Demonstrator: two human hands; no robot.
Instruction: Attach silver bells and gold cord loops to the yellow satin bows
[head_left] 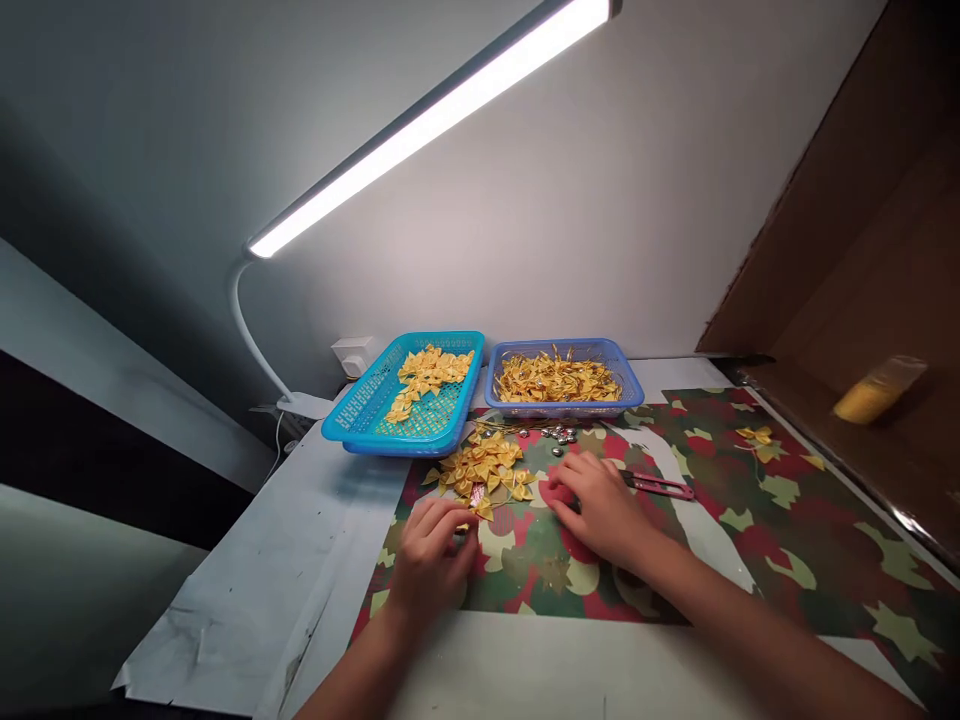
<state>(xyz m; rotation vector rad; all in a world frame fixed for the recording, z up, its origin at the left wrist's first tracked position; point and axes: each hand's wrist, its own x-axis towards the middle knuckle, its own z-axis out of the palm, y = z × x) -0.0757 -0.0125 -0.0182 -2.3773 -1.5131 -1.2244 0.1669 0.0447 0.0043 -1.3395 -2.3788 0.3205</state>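
My left hand (436, 548) is at the near edge of a pile of yellow ribbon bows (484, 465), its fingers curled together around something small and mostly hidden. To the right, my right hand (596, 505) rests low over the patterned sheet (532, 575), its fingers bent and the thumb apart from them, with nothing visible between them. Several small silver bells (559, 435) lie just beyond it. A pair of pink thread snips (660, 486) lies beside its wrist, partly hidden by the hand.
Behind the pile, a turquoise basket (360, 410) holds yellow bows. A blue-purple basket (564, 408) with gold-wired bows stands to its right. Another bow (757, 437) lies at the right. A lit lamp (442, 125) hangs overhead; a cardboard wall (847, 260) stands at the right.
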